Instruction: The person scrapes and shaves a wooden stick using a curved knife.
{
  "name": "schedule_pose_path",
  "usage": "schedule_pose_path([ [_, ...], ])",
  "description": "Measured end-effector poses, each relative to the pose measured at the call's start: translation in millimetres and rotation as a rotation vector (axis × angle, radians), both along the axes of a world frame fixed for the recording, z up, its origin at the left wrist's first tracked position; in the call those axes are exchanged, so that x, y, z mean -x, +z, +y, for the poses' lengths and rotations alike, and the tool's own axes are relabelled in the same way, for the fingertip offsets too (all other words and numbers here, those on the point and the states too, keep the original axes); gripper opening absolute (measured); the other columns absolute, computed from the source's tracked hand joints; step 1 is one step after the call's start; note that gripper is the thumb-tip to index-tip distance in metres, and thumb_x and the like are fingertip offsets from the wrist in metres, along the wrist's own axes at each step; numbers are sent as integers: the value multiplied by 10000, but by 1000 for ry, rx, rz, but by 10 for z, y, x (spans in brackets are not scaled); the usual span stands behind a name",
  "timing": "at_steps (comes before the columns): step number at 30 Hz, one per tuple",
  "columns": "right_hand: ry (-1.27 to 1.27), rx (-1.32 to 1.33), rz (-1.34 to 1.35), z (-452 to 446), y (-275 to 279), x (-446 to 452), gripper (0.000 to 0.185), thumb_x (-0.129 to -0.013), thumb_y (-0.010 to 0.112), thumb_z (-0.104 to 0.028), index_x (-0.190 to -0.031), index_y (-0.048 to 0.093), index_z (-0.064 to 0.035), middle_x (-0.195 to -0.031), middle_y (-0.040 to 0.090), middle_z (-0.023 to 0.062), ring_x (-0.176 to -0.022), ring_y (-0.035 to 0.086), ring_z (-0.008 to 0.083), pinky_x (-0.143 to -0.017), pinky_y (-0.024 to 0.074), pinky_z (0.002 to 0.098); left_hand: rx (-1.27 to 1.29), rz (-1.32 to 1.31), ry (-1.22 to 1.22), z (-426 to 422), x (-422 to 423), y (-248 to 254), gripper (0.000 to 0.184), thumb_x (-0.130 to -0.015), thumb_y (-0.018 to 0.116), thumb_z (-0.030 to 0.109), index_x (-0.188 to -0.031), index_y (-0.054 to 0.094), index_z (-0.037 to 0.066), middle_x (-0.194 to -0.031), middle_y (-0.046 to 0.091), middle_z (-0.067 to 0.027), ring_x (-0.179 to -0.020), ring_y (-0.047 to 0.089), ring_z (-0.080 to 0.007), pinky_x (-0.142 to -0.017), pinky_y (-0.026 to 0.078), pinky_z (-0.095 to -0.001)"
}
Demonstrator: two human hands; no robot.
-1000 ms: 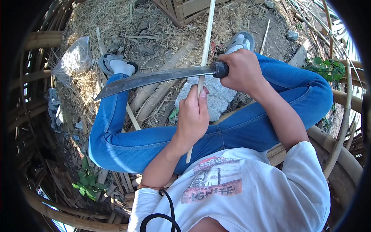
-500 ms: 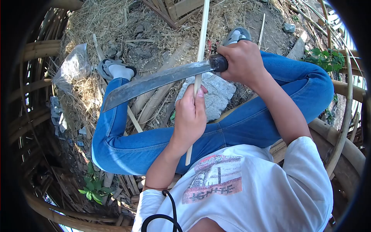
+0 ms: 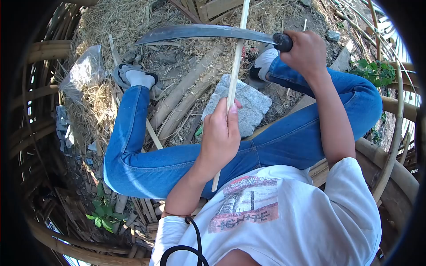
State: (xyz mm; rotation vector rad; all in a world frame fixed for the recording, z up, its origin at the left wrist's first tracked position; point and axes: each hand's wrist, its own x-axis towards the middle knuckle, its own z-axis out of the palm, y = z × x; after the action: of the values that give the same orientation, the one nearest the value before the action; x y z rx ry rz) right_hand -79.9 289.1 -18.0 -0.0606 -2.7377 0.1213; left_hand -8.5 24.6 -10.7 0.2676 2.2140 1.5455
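Observation:
My left hand (image 3: 220,133) is closed around a long, pale bamboo strip (image 3: 237,66). The strip's lower end pokes out below my wrist over my lap, and its upper part runs past the top of the view. In my right hand (image 3: 305,52) is the dark handle of a machete (image 3: 199,32). Its long curved blade points left and lies across the strip, well above my left hand; whether the edge bites into the strip I cannot tell. A flat grey stone (image 3: 248,104) lies on the ground just beyond my left hand, between my legs.
Straw, shavings and split bamboo pieces (image 3: 182,106) litter the ground. A clear plastic bag (image 3: 86,71) lies at the left. Bamboo poles (image 3: 395,133) curve round the right side, near a green plant (image 3: 375,71). My bent legs (image 3: 142,170) frame the space.
The machete has slid up along the bamboo strip, away from my body, as my right hand moved forward and right. My left hand stays nearly in place, and the strip's top leans further right.

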Motion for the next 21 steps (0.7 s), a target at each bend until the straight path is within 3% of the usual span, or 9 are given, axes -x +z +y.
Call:
schedule_pose_path([
  [1, -49, -3, 26, 99, -18, 25, 395, -626, 670, -245, -1000, 769, -164, -712, 678, 157, -698, 678, 355, -679, 566, 451, -3, 2, -12, 16, -25, 12, 226, -1061, 424, 193, -1036, 564, 17, -592, 409, 39, -523, 376, -37, -477, 308, -261],
  [5, -161, 42, 33, 285, 8, 49, 391, -652, 657, -236, -1018, 768, -161, -776, 699, 186, -736, 686, 373, -710, 571, 462, 44, 45, -42, 65, -26, 43, 197, -1041, 474, 194, -1029, 564, 18, -581, 451, 18, -513, 410, -46, -475, 324, -269],
  [8, -110, 67, 57, 193, 14, 30, 370, -652, 652, -214, -997, 771, -151, -763, 694, 176, -729, 685, 370, -696, 568, 454, 45, 74, 23, 77, 16, 56, 140, -988, 543, 135, -981, 541, -5, -524, 520, -92, -452, 571, -197, -454, 387, -359],
  [17, 214, 269, -121, -378, -20, -145, 342, -570, 654, -164, -891, 767, -126, -612, 625, 159, -626, 645, 361, -624, 540, 452, 76, 37, 76, 53, 80, 19, 174, -967, 596, 170, -983, 538, 6, -526, 509, -58, -448, 522, -148, -454, 381, -333],
  [21, 294, 323, -207, -529, 0, -187, 299, -538, 651, -158, -818, 741, -102, -604, 623, 150, -624, 647, 354, -610, 532, 458, 9, 48, 97, 56, 84, -68, 249, -1029, 486, 257, -976, 531, 18, -576, 503, -43, -490, 480, -115, -473, 359, -304],
])
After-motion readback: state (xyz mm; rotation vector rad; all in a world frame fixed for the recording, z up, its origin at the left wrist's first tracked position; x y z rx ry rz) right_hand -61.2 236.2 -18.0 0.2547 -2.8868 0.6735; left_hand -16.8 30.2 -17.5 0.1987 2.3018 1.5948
